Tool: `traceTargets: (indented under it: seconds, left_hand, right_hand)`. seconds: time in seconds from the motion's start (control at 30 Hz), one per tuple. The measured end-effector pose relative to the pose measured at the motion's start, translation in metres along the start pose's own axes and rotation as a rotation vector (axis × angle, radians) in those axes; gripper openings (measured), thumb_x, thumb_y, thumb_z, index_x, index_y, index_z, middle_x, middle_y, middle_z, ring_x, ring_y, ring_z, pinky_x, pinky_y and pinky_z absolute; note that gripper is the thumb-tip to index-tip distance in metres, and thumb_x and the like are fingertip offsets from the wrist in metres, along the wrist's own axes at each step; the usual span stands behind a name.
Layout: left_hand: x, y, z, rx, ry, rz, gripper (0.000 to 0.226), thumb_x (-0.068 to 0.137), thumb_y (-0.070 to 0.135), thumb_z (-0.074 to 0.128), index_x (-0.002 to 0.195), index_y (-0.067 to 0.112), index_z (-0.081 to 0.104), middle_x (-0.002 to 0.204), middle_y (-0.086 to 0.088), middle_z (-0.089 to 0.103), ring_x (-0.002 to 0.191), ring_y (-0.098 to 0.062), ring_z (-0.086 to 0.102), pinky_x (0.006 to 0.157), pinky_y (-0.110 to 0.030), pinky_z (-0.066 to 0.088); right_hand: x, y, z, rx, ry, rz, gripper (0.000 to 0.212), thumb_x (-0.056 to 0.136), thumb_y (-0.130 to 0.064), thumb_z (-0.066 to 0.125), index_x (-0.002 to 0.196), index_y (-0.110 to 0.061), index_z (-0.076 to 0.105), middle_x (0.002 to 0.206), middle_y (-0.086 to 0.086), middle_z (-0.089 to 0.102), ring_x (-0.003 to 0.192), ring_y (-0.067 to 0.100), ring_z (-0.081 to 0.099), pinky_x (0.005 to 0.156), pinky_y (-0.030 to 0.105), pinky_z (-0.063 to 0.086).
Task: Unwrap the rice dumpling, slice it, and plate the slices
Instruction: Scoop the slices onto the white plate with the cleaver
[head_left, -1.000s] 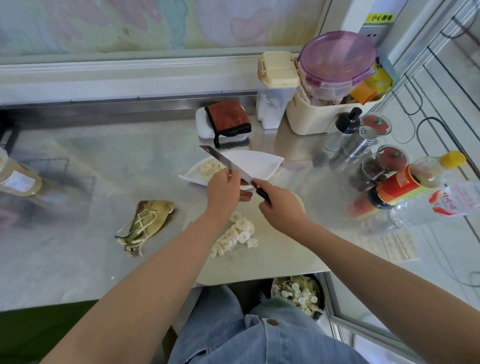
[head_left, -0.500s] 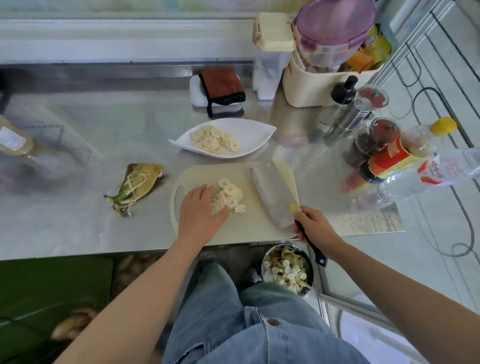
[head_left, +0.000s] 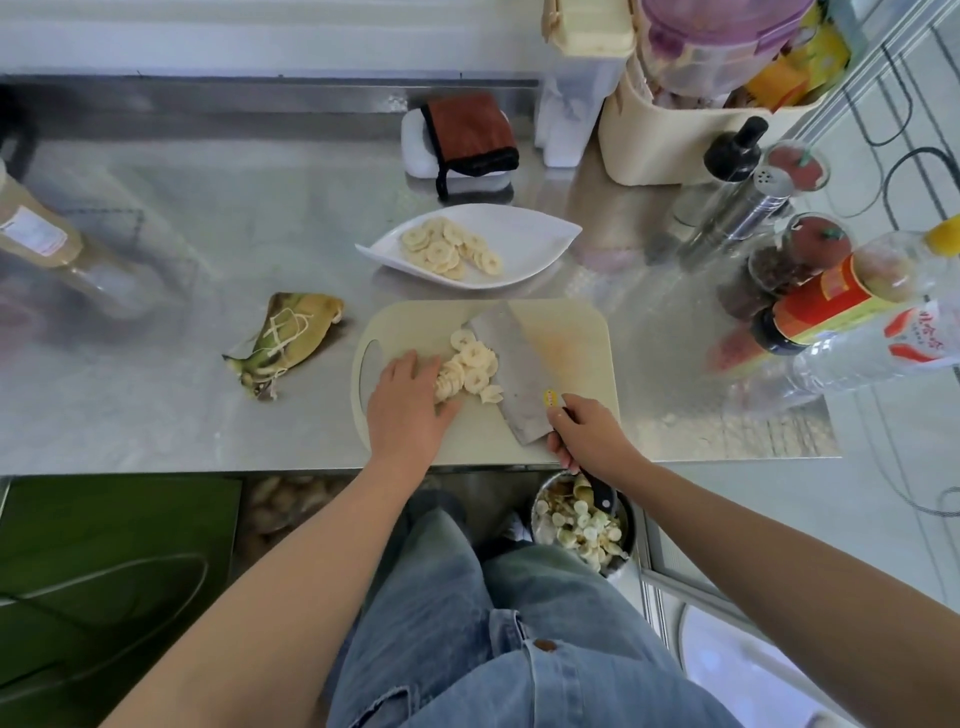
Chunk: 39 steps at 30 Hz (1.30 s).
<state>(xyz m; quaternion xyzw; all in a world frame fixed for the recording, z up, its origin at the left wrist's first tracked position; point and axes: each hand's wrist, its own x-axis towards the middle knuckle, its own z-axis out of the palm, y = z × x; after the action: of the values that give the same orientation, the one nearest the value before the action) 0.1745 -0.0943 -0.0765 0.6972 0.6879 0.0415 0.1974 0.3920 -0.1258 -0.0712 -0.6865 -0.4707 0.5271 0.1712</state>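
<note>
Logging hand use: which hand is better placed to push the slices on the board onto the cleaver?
Left, probably: the left hand touches the slices, with the cleaver lying flat on their other side; the right hand grips its handle.

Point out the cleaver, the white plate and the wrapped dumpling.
cleaver (head_left: 514, 379): head view, middle of the flat blade.
white plate (head_left: 535, 241): head view, bare right part of the dish.
wrapped dumpling (head_left: 291, 335): head view, middle of the leaf wrapping.
</note>
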Motion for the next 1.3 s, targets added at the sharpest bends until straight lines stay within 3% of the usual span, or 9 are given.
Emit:
traceTargets:
  seconds: [0.37, 0.5, 0.6, 0.8, 1.0, 1.3]
  left_hand:
    - [0.006, 0.002, -0.008, 0.074, 0.02, -0.051, 0.048, 0.09, 0.045, 0.058, 0.135, 0.031, 0.05, 0.143, 0.002, 0.042, 0.128, -0.019, 0.037, 0.081, -0.031, 0.044]
    - [0.007, 0.0, -0.009, 0.063, 0.074, 0.002, 0.044, 0.087, 0.041, 0.064, 0.127, 0.024, 0.058, 0.123, -0.004, 0.054, 0.111, -0.023, 0.047, 0.086, -0.033, 0.041]
    - [0.009, 0.001, -0.008, 0.015, 0.09, 0.035, 0.039, 0.087, 0.034, 0.066, 0.123, 0.018, 0.061, 0.109, -0.004, 0.058, 0.099, -0.022, 0.049, 0.082, -0.033, 0.042]
    - [0.015, 0.007, -0.008, -0.051, 0.058, 0.073, 0.041, 0.09, 0.03, 0.064, 0.127, 0.013, 0.058, 0.111, -0.007, 0.058, 0.098, -0.023, 0.052, 0.083, -0.033, 0.042]
    - [0.022, 0.018, -0.015, -0.111, 0.056, 0.127, 0.039, 0.09, 0.027, 0.063, 0.126, 0.014, 0.058, 0.108, -0.005, 0.054, 0.09, -0.02, 0.055, 0.075, -0.027, 0.042]
    - [0.052, 0.049, -0.04, -0.232, 0.143, 0.203, 0.042, 0.088, 0.024, 0.068, 0.127, 0.011, 0.059, 0.113, -0.004, 0.056, 0.096, -0.021, 0.057, 0.081, -0.023, 0.039]
  right_hand:
    - [0.012, -0.013, 0.008, 0.103, -0.159, 0.035, 0.023, 0.098, -0.017, 0.041, 0.079, -0.006, 0.048, 0.061, 0.006, 0.056, 0.039, 0.015, 0.046, 0.038, 0.026, 0.038]
    - [0.012, -0.012, 0.004, 0.203, -0.201, 0.067, 0.024, 0.098, -0.016, 0.041, 0.077, -0.007, 0.047, 0.057, 0.004, 0.052, 0.038, 0.013, 0.041, 0.037, 0.024, 0.035]
    - [0.01, -0.011, -0.001, 0.207, -0.212, 0.072, 0.023, 0.098, -0.015, 0.042, 0.076, -0.007, 0.047, 0.056, 0.004, 0.052, 0.038, 0.013, 0.041, 0.036, 0.024, 0.034]
    - [0.008, -0.01, -0.009, 0.184, -0.225, 0.049, 0.022, 0.098, -0.013, 0.04, 0.078, -0.006, 0.048, 0.058, 0.005, 0.052, 0.039, 0.015, 0.041, 0.036, 0.024, 0.035]
    - [0.005, -0.013, -0.018, 0.231, -0.221, 0.056, 0.02, 0.098, -0.013, 0.041, 0.08, -0.006, 0.046, 0.057, 0.006, 0.049, 0.039, 0.015, 0.039, 0.037, 0.024, 0.033]
    - [0.01, -0.041, -0.053, 0.302, -0.148, 0.063, 0.022, 0.097, -0.013, 0.042, 0.075, -0.01, 0.043, 0.057, 0.006, 0.049, 0.039, 0.016, 0.038, 0.037, 0.022, 0.03]
